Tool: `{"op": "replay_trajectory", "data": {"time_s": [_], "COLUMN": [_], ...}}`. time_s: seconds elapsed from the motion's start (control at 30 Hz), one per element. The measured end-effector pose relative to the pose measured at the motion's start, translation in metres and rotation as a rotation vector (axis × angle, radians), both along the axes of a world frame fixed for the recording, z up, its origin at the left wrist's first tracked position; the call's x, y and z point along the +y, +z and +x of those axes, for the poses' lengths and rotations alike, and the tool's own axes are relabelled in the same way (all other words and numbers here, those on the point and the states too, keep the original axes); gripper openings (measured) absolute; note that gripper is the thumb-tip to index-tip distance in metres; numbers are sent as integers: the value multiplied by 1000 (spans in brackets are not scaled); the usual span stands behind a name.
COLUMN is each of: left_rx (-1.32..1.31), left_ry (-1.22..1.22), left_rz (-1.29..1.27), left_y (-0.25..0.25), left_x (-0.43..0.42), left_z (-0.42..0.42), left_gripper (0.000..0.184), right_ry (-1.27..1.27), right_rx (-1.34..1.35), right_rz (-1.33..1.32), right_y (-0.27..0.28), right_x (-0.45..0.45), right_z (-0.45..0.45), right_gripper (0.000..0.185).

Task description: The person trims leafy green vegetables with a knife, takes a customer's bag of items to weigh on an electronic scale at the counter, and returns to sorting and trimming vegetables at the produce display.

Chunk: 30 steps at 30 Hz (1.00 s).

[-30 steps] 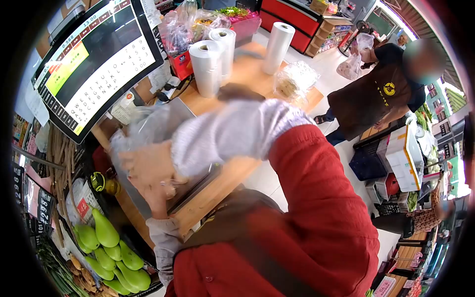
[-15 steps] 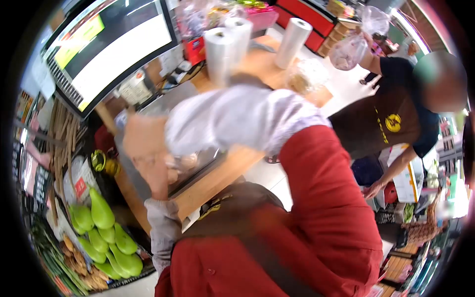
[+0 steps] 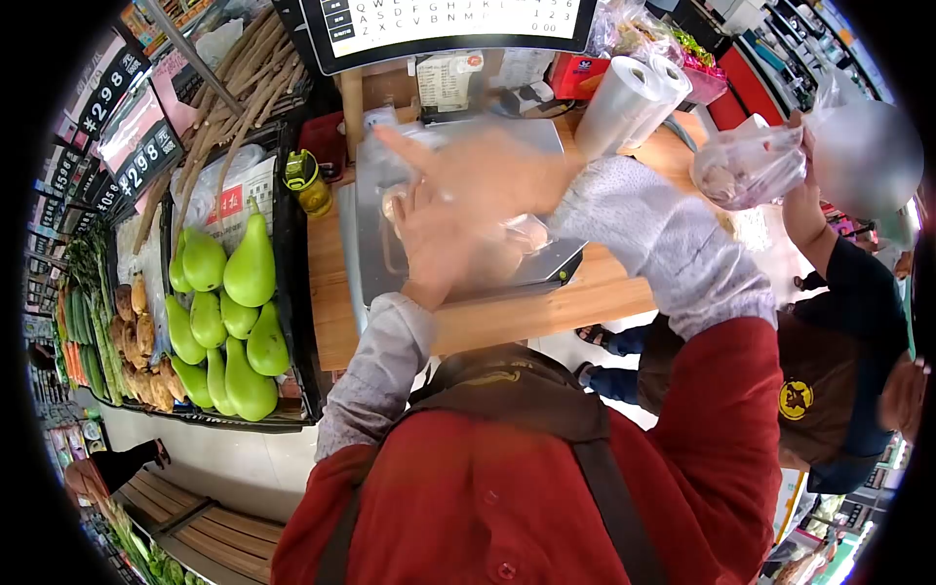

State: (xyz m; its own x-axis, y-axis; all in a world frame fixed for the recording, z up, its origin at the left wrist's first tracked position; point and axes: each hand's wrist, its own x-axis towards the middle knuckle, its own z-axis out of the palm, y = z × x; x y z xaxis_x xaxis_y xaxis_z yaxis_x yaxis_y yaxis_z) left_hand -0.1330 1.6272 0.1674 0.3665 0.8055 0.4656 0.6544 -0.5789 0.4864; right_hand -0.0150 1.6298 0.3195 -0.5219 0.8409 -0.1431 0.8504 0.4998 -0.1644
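Two bare hands, left (image 3: 429,239) and right (image 3: 507,171), are over a metal plate (image 3: 372,263) on a wooden surface (image 3: 334,327). Clear-wrapped goods (image 3: 527,234) lie on the plate, partly hidden beneath the hands. The left fingers look extended; blur means I cannot tell whether either grip holds anything. Handling seems underway and unfinished: the goods are wrapped, but remain on the plate.

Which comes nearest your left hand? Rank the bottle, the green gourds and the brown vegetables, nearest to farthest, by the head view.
From the left hand:
1. Bottle: just to the left, between the hand and the crate's upper part.
2. Green gourds: farther left and lower, in the crate.
3. Brown vegetables: farthest left, beyond the gourds.
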Motion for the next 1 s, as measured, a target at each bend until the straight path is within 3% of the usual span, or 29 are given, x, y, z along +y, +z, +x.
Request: {"op": "replay_trajectory", "data": {"time_s": [0.03,0.1,0.13,0.2,0.23,0.27,0.33,0.4,0.5,0.53,0.57,0.6,0.63,0.67,0.7,0.77,0.8,0.83,0.9,0.93,1.0], "left_rx": [1,-107,-111,-164,-161,-100,-28,-168,-268,-352,-472,-612,-622,37,33,-440,-728,-728,-798,-797,-950], "left_ry": [-4,-13,-12,-62,-68,-80,-125,-107,-294,-314,-317,-281,-322,-302,-300,-372,-356,-357,-499,-492,-553], "left_rz": [-1,26,22,1,-8,-2,-8,240,237,180,-99,-363,-473,9,4,-540,-820,-820,-782,-778,-906], "left_y": [0,2,2,-1,-1,-1,4,16,31,26,3,-20,0,14,6,7,21,16,1,7,24], "left_x": [0,0,0,2,4,4,1,0,-1,5,12,19,11,10,15,16,12,16,24,24,22], "left_z": [-2,-5,-6,-10,-11,-12,-14,-10,-16,-17,-20,-23,-25,-34,-36,-33,-28,-28,-31,-29,-22], "left_gripper": [47,28,28,25,25,30,36,38,33,25,27,29,32,34,34,37,40,40,39,39,26], "right_ry": [-4,117,156,-10,-18,-89,-186,-577,-793,-671,-682,-756,-822,-832,-834,-1002,-922,-832,-868,-805,-927], "right_rx": [1,18,21,-58,-55,18,113,817,1059,1160,1164,1131,1086,954,819,636,523,407,311,296,341], "right_rz": [-1,243,324,239,230,-134,-508,-989,-1119,-984,-988,-788,-588,-503,-420,-396,-174,44,309,257,239], "right_y": [-17,-52,-55,-59,-46,-30,-25,-30,-19,-2,3,6,8,-5,-28,-73,-134,-189,-224,-208,-222], "right_x": [9,8,2,-19,-21,-24,-30,-30,-43,-61,-74,-86,-97,-109,-118,-147,-167,-182,-187,-184,-179], "right_z": [12,41,50,63,58,54,48,48,48,49,56,66,78,100,120,122,138,149,132,117,103], "right_gripper": [78,72,71,49,49,39,32,33,36,38,38,38,38,33,29,27,29,31,33,28,14]}}
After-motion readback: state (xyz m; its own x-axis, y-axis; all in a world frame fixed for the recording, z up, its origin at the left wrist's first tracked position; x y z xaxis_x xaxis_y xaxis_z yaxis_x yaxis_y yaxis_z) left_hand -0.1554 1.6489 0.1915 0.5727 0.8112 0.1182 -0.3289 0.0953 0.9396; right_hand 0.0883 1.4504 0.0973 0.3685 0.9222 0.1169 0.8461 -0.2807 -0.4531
